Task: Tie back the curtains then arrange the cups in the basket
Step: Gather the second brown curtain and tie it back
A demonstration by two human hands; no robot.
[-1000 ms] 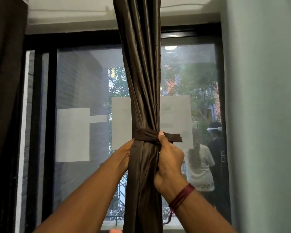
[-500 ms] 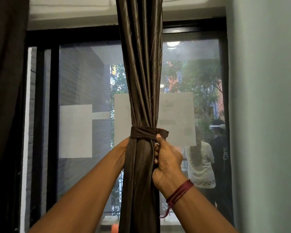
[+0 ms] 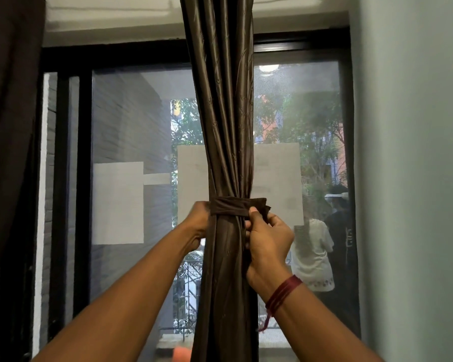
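Observation:
A dark brown curtain (image 3: 224, 126) hangs gathered in front of the window, cinched at its waist by a brown tie-back band (image 3: 229, 205). My left hand (image 3: 198, 223) reaches behind the curtain's left side at the band, its fingers hidden by the fabric. My right hand (image 3: 268, 237) is at the band's right end, pinching the loose end between thumb and fingers. No cups or basket are in view.
A second dark curtain (image 3: 8, 126) hangs at the far left. A pale wall (image 3: 416, 178) stands close on the right. Black window frame (image 3: 84, 178) and glass with taped papers lie behind. Reflections of people show in the pane.
The band's loose right end, sticking out a second ago, now sits folded in close to the curtain. My right hand has opened slightly and pinches it; the left hand stays behind the curtain.

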